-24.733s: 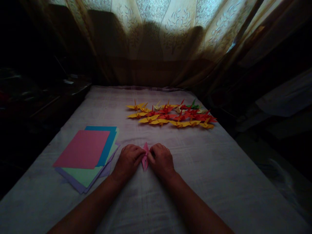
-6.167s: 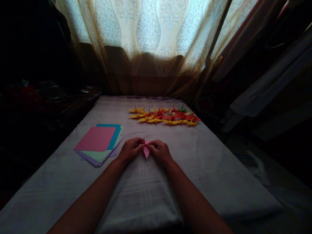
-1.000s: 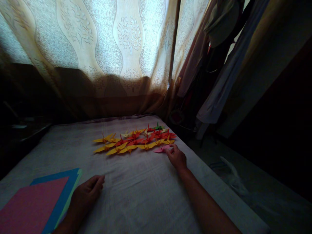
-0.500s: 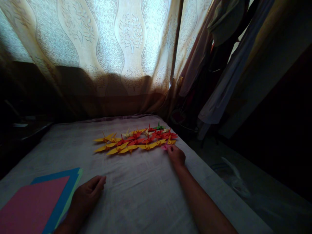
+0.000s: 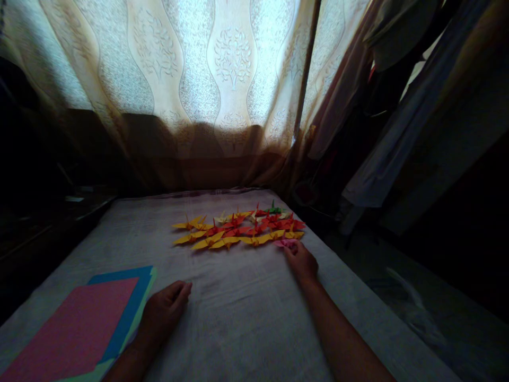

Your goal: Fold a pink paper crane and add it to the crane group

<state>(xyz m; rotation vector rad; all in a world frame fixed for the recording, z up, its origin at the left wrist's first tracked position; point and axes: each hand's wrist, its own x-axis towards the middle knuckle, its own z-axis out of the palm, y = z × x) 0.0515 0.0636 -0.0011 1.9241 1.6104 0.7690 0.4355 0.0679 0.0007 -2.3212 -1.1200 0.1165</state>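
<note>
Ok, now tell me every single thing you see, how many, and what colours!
Pink paper crane: one, pink, near right of the group.
Other paper cranes: many, too bunched to count; yellow, red, cream, green; toward the far end.
Paper sheets: several; pink, blue, pale green; near left.
Cloth: one, pale, under the cranes.
Curtain: panels unclear, cream and brown, behind.
Hanging fabrics: several, mostly dim, right.
Dark edges: too dim to list.
Left hand: one, beside the sheets.
Right hand: one, pinching the pink crane.

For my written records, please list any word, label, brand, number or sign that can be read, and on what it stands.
No readable text: none shows on the coloured sheets, the pink paper bird at the right hand, the yellow birds or the tree-patterned curtain. The sides are too dark to tell.
</note>
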